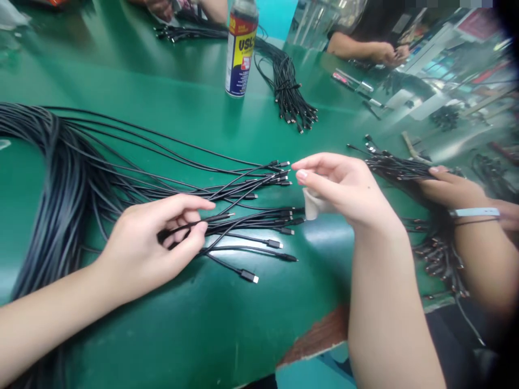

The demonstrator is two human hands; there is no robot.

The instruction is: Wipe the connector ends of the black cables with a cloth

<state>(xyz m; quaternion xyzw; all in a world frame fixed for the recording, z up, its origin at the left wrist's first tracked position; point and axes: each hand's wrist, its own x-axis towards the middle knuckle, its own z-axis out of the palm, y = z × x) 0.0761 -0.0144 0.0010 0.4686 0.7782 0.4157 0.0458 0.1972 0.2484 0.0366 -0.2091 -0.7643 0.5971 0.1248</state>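
Several black cables (pixel 178 156) with plug ends lie fanned out across the green table. My left hand (pixel 150 232) is closed around a thin black cable (pixel 219 218), its bare-looking tip poking out past the thumb and index finger. Other cables run beneath and beside that hand. Close to the upper plugs (pixel 285 163) is my right hand (pixel 344 183), thumb and index tips slightly apart. A white cloth-like piece (pixel 312 205) hangs from its curled fingers, which are partly hidden. The lower USB-C-style plug (pixel 248 276) points right, toward the table's front.
A thick cable bundle (pixel 57 151) drapes over the left side. Behind my hands stands a spray can (pixel 242 51), beside another cable bundle (pixel 290 81). At right a co-worker's hand (pixel 450 186) rests on more cables. Other people's hands (pixel 391 54) show across the table.
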